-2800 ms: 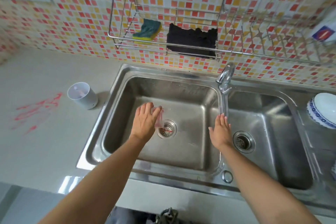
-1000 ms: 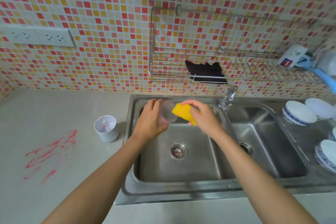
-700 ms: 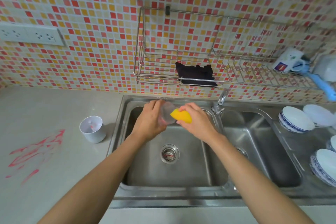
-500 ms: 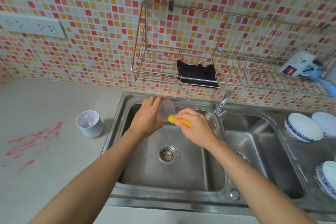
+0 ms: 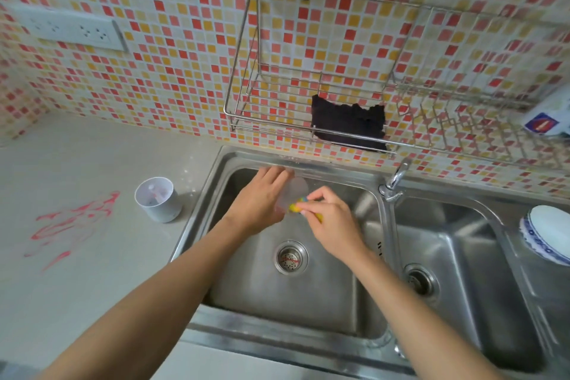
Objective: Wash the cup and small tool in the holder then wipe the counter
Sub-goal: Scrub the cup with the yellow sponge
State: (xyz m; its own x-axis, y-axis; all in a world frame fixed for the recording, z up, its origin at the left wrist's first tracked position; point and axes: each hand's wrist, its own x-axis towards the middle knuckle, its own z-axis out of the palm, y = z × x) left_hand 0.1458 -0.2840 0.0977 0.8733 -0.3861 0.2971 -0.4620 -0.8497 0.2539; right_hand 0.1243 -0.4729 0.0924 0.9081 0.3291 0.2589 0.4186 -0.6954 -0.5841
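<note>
One blue-red label (image 5: 540,124), wording illegible

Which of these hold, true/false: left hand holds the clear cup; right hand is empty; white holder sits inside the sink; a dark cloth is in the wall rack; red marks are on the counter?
1. The left hand holds the clear cup. True.
2. The right hand is empty. False: it grips a yellow sponge against the cup.
3. The white holder sits inside the sink. False: it stands on the counter, left of the sink.
4. A dark cloth is in the wall rack. True.
5. Red marks are on the counter. True.
</note>
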